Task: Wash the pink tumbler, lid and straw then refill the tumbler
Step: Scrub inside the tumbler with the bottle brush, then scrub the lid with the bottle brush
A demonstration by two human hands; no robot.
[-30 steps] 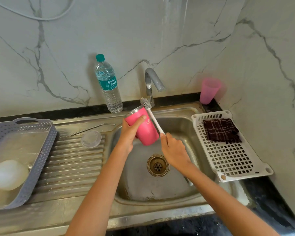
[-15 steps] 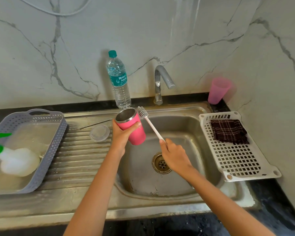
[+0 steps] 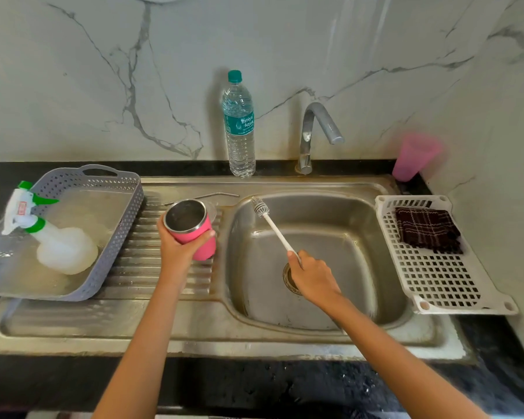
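Over the ribbed drainboard [image 3: 152, 273] of the stainless steel sink [image 3: 285, 343], I see the left hand [image 3: 179, 249] wrapped around the pink steel-lined tumbler [image 3: 194, 228], thumb on the near side and fingertips curled across its front. The tumbler stands roughly upright with its open mouth up, just left of the basin; I cannot tell whether its base touches the ridges. Behind it a thin metal straw [image 3: 206, 195] lies along the back of the drainboard, and 1 sliver of a clear round lid [image 3: 214, 210] shows at the tumbler's right edge. The right hand [image 3: 312, 276] sits over the basin near the drain, fingers closed on the lower end of a white long-handled bottle brush [image 3: 273, 225], whose bristle head points up and left, apart from the tumbler. A clear water bottle with a teal cap [image 3: 239, 128] stands against the marble wall beside the chrome tap [image 3: 315, 128]. Left, a grey perforated basket [image 3: 115, 225] holds a white spray bottle with green trim [image 3: 52, 237]. Right, a white slotted rack [image 3: 436, 282] carries a dark checked cloth [image 3: 427, 229], with a pink plastic cup [image 3: 413, 157] in the corner behind it.
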